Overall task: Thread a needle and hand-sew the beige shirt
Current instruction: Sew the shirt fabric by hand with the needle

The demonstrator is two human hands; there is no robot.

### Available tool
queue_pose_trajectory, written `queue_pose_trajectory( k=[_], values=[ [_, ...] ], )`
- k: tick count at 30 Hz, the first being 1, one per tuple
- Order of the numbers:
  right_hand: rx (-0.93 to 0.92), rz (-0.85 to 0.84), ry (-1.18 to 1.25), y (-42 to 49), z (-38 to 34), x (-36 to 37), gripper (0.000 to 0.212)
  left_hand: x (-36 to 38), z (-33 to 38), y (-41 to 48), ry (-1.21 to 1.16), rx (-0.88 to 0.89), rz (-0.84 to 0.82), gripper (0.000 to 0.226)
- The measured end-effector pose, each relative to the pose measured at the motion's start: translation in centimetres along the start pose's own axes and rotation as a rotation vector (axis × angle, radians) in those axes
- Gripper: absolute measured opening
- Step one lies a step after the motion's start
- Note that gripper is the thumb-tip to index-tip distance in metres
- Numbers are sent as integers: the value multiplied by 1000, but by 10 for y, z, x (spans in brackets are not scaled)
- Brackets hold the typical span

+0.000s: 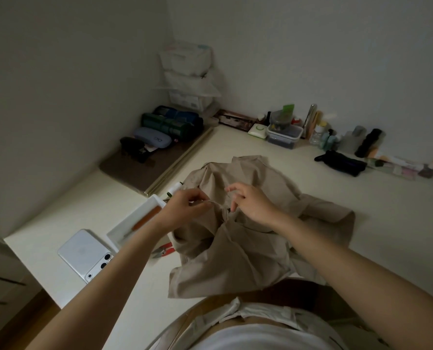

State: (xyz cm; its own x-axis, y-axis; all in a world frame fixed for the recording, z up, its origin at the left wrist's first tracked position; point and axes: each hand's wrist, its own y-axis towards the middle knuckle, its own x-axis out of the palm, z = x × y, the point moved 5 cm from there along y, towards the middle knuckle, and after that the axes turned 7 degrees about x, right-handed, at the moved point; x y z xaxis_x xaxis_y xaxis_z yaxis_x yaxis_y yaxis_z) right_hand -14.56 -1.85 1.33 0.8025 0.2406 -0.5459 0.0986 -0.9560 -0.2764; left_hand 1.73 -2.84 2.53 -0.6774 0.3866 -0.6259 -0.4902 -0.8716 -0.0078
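Shirt (238,251) is lying crumpled at the near edge of the tabletop (273,147). Left hand (185,207) and right hand (252,205) are each pinching thread (216,203) over it. Needle too small to spot. Probably still threading, no stitches showing.

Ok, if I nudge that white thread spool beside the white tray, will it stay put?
Probably not: the white thread spool seems to lie on its side, so it would likely roll. It looks small and light, so a slight push should move it. The white tray and beige shirt flank it and may stop it.
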Motion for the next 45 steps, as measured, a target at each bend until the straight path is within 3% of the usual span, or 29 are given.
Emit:
queue_pose_trajectory(
  k=[5, 14, 24, 33, 39, 42, 45],
  values=[
    [-44, 31, 6, 3, 1, 1, 12, -1, 0, -2, -11, -6, -7, 6],
    [-69, 46, -22, 6, 5, -4, 15, 2, -4, 2, -30, -72, 128, 17],
    [-100, 12, -6, 1, 3, -7, 15, 14, 0, 11, -17, -6, 114, 10],
    [-9, 2, -70, 1, 14, -19, 16, 14, -6, 10, 8, -37, 123, 9],
    [53, -58, -258, 1, 21, -28, 42, 14, -3, 7, -26, -59, 142, 10],
    [101, 54, -319, 0, 24, -36, 46, 12, 1, 4, -58, -79, 171, 11],
    [-94, 189, -307, -6, 8, -38, 43, 11, 4, 3, -56, -91, 173, 12]
  ],
)
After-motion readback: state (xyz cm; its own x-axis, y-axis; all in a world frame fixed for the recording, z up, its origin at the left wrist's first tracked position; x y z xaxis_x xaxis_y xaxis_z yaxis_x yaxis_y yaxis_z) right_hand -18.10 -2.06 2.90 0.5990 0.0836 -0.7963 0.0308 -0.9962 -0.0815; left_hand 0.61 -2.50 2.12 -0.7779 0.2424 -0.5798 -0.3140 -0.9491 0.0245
